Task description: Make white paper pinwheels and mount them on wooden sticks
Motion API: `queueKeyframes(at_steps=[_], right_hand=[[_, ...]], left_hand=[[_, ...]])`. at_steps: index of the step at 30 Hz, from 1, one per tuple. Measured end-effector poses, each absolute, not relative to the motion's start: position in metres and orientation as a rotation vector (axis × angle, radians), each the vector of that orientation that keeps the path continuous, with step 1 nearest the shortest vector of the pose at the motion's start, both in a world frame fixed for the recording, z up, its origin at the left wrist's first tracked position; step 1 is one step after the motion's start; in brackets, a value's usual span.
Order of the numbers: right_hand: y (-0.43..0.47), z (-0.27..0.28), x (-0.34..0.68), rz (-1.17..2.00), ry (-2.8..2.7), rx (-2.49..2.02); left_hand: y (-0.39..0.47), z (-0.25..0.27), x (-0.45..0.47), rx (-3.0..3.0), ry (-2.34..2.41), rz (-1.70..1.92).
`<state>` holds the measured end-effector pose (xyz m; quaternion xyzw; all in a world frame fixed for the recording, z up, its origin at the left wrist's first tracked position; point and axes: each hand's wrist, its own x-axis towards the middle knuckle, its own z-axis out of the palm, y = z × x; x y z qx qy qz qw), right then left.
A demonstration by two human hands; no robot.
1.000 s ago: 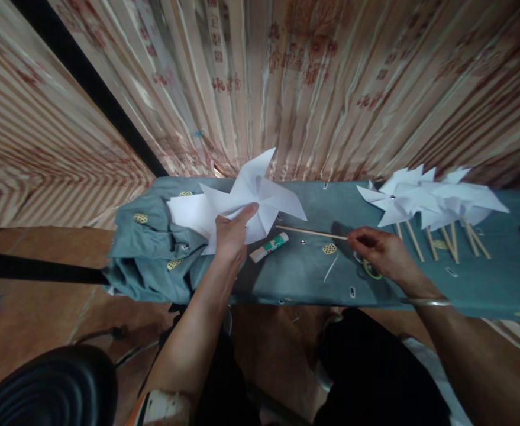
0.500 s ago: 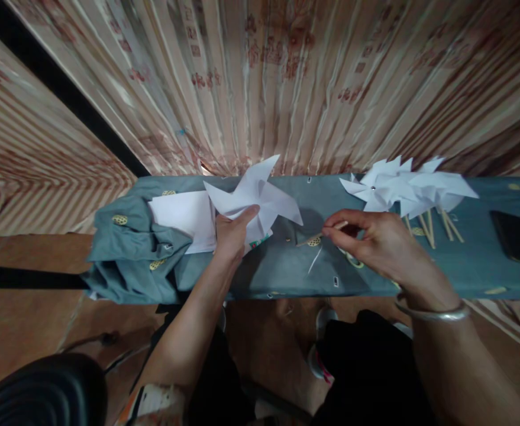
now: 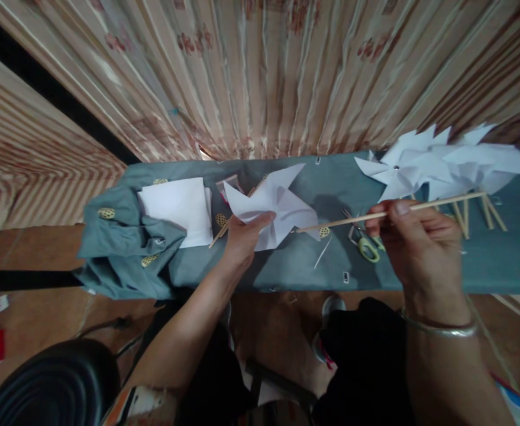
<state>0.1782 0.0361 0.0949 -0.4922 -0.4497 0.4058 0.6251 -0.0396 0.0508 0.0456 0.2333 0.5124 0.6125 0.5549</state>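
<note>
The left hand (image 3: 243, 239) is pinching a white paper pinwheel (image 3: 286, 208) at its two o'clock, thumb on top, grip closed. Over the table (image 3: 290, 275), the right hand (image 3: 422, 242) is holding a wooden stick (image 3: 346, 222) in a closed grip, the tip pointing to nine o'clock and overlapping a blade, contact unclear. Scissors (image 3: 361, 245) are lying at that hand's nine o'clock, mounted pinwheels (image 3: 437, 165) at its one o'clock, and stacked paper (image 3: 177, 204) at the left hand's ten o'clock.

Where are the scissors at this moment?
In the head view, the scissors lie right of centre on the cloth, between the thin white strip and the right hand.
</note>
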Motion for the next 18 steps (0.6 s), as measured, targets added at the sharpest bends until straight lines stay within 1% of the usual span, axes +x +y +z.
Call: queueKeyframes(at_steps=[7,18], right_hand=[[0.040,0.081,0.187,0.865,-1.038,-1.191],[0.040,0.074,0.198,0.941,-1.052,-1.242]], left_hand=[[0.049,0.047,-0.028,0.540,1.163,1.319],[0.050,0.041,-0.016,0.507,1.154,1.228]])
